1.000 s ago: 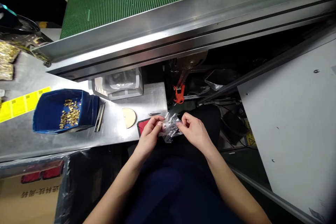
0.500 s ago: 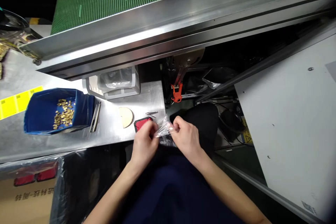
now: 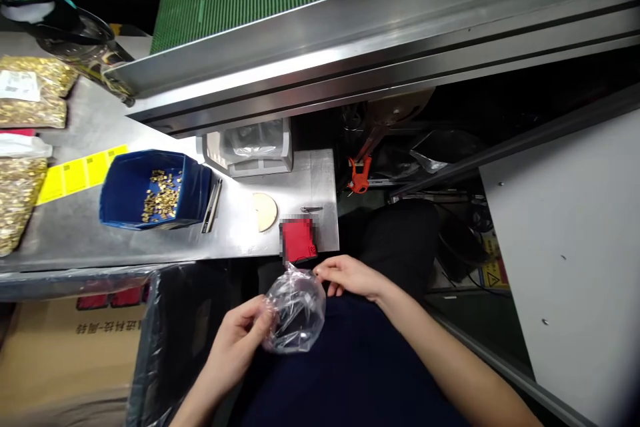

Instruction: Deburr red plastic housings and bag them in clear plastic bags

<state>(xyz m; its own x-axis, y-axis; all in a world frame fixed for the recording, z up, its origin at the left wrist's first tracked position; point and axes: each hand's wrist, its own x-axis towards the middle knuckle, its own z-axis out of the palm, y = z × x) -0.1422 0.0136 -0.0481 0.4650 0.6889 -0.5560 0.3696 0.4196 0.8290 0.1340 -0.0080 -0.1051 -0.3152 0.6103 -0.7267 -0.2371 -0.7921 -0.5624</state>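
Head; bag [image 3: 298,317] in left hand [image 3: 241,339]

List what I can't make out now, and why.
Head view:
Right hand: whether it grips the clear bag; contact too small.
Gold pieces in the blue bin: exact shapes, too small.
Grey bin: rear, hidden by the conveyor frame.
Red item: upper-left outline, blurred into blocks.
Cardboard: cut off by the left edge.
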